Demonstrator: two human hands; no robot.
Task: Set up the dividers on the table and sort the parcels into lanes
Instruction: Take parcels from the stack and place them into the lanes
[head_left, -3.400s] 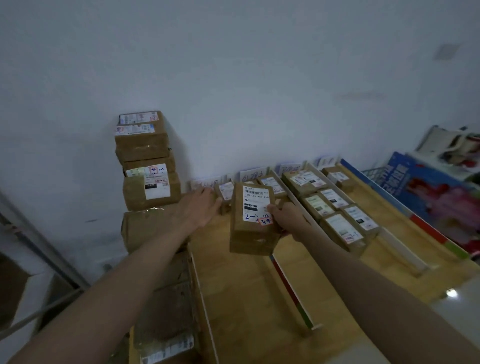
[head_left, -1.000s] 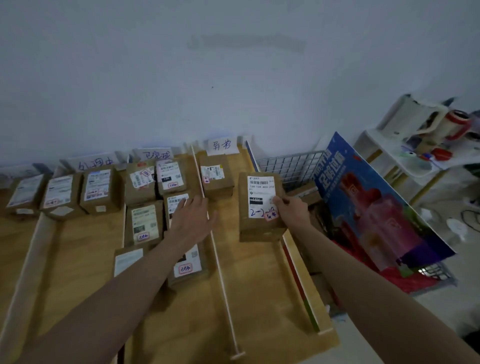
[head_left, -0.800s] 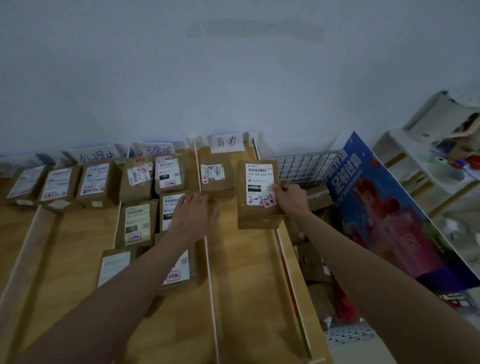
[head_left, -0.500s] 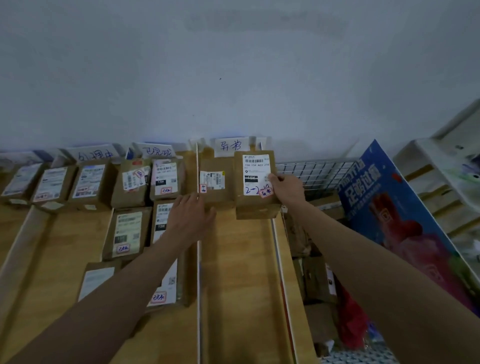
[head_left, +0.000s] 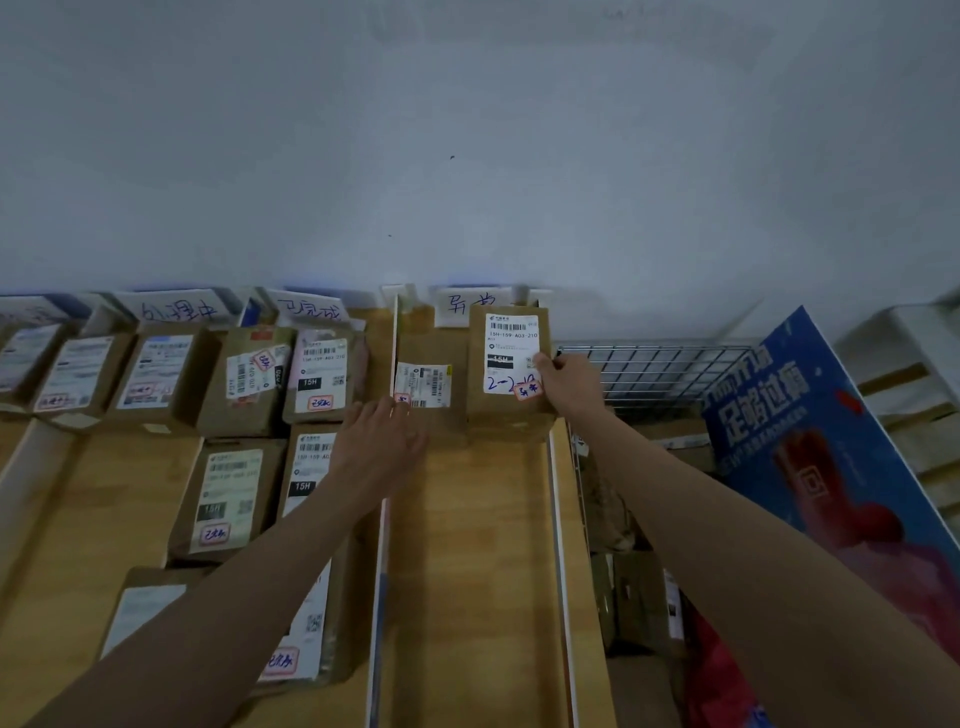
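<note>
Nearest, wooden table (head_left: 467, 597) split by white dividers (head_left: 382, 571) into lanes. Left hand (head_left: 382, 441) hovers over middle divider, fingers spread loose, gripping nothing — fingertips touch small parcel (head_left: 428, 384). Right hand (head_left: 566, 384) clamps right edge of taller parcel (head_left: 506, 364), thumb on its label, box standing at far end of rightmost lane beside small one. Left lanes hold more parcels (head_left: 234, 493). Beyond — paper signs (head_left: 467, 306) against wall; wire basket (head_left: 654, 369) at right.

You have carried the labelled parcel (head_left: 510, 371) in your right hand (head_left: 566, 384) to the far end of the rightmost lane, beside the smaller parcel (head_left: 426, 384); your left hand (head_left: 382, 441) has followed.
</note>
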